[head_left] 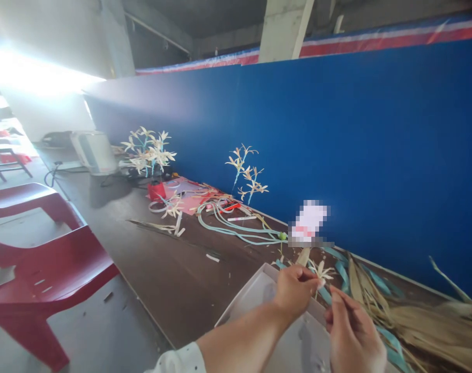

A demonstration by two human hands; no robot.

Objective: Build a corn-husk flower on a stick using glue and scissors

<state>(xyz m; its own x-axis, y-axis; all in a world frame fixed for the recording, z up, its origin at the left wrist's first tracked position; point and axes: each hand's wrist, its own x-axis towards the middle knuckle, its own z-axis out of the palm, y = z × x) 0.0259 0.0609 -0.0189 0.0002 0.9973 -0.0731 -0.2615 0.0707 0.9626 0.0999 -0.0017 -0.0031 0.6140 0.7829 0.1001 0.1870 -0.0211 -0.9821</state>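
A pale flower with narrow pointed petals (322, 270) is pinched at its base between the thumb and fingers of my left hand (297, 291). Just to the right and slightly lower, my right hand (354, 331) is closed, thumb against index finger, close to the flower's stem. Whatever thin thing sits in that pinch is too small to make out. A blue-green strip (325, 296) shows between the two hands. Both hands are over the edge of a shallow white tray (241, 296), partly covered by my left forearm.
Dried brown husks (426, 331) lie at right. A blue-green cord (220, 226) loops across the brown table (174, 280). Flower sprays (152, 150) rise from a red holder (156, 191); other sprays (251, 184) stand by the blue partition (356, 129). Red chairs (45, 269) are at left.
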